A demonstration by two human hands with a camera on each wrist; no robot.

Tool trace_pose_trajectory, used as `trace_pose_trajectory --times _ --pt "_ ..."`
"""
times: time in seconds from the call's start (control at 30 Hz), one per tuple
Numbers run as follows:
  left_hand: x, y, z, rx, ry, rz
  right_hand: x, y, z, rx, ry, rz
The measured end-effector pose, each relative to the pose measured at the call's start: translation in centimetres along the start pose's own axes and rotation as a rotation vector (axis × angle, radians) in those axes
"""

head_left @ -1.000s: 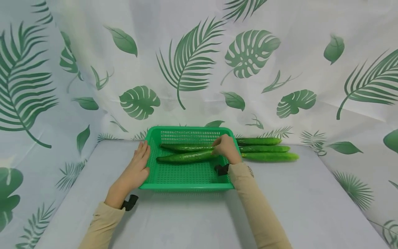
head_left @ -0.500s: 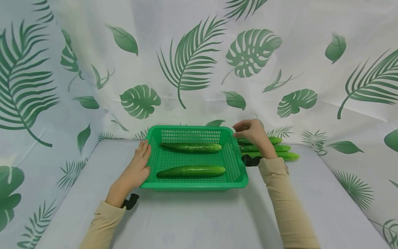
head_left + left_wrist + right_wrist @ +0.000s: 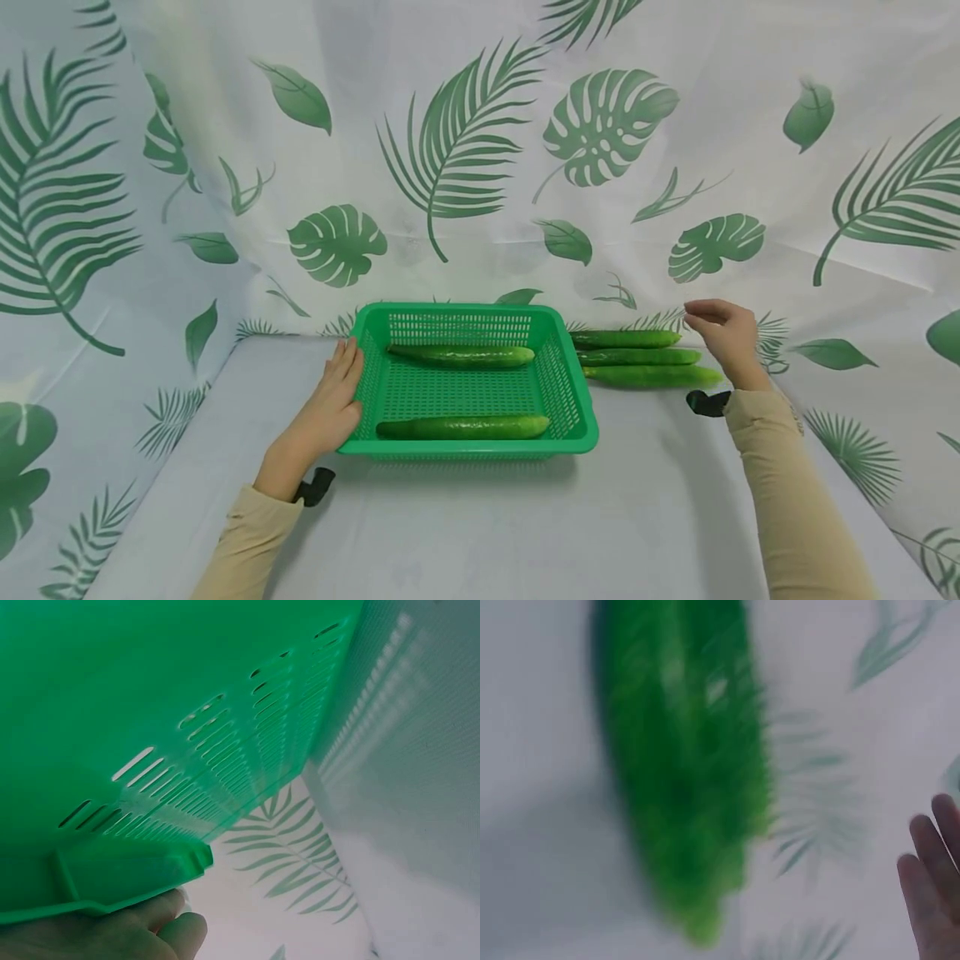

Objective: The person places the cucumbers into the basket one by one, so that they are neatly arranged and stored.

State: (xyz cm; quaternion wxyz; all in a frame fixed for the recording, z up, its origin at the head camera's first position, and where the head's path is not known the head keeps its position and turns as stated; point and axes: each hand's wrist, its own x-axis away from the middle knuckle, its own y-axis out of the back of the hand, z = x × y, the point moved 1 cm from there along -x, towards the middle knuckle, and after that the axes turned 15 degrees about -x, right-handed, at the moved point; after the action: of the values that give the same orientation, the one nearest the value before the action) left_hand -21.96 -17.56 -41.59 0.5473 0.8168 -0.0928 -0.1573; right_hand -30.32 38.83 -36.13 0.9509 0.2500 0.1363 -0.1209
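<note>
A green slotted plastic basket (image 3: pixel 480 447) stands on the table with two cucumbers inside. One cucumber (image 3: pixel 461 357) lies toward the back, the other cucumber (image 3: pixel 462 427) along the front wall. My left hand (image 3: pixel 324 408) rests against the basket's left rim with its fingers straight; in the left wrist view the fingers (image 3: pixel 161 915) lie under that rim. Three more cucumbers (image 3: pixel 648 377) lie side by side, right of the basket. My right hand (image 3: pixel 727 336) is raised just beyond their light green tips, holding nothing. In the right wrist view its fingers (image 3: pixel 930 855) are extended, beside blurred cucumbers (image 3: pixel 682 750).
A white cloth backdrop (image 3: pixel 465 125) with green leaf prints rises directly behind the basket and the row of cucumbers. The pale table (image 3: pixel 480 533) extends in front of the basket and to the right.
My right hand has let go of a cucumber in the basket and moved right, past the outside cucumbers. The released cucumber has rolled to the basket's front wall. My left hand has stayed put.
</note>
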Motion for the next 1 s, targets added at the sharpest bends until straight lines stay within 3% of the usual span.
trace_pose_trajectory --times 0.1,0.27,0.37,0.6,0.87,1.0 --pt "0.0 -0.1 0.0 -0.001 -0.001 0.003 1.2 0.8 -3.6 0.116 -0.065 0.003" --pt "0.2 -0.1 0.0 0.003 -0.01 0.002 3.2 1.3 -8.8 0.231 -0.159 0.18" --pt "0.3 -0.2 0.0 0.001 -0.012 -0.002 4.1 1.2 -10.5 0.23 -0.187 0.242" --pt "0.1 -0.2 0.1 0.0 -0.003 0.006 5.1 2.0 -11.0 0.193 -0.23 0.246" --pt "0.0 -0.2 0.1 -0.001 -0.003 0.007 7.5 3.0 -11.0 -0.095 -0.358 0.209" --pt "0.0 -0.2 0.2 -0.007 -0.001 0.007 8.8 3.4 -11.2 -0.17 -0.393 0.22"
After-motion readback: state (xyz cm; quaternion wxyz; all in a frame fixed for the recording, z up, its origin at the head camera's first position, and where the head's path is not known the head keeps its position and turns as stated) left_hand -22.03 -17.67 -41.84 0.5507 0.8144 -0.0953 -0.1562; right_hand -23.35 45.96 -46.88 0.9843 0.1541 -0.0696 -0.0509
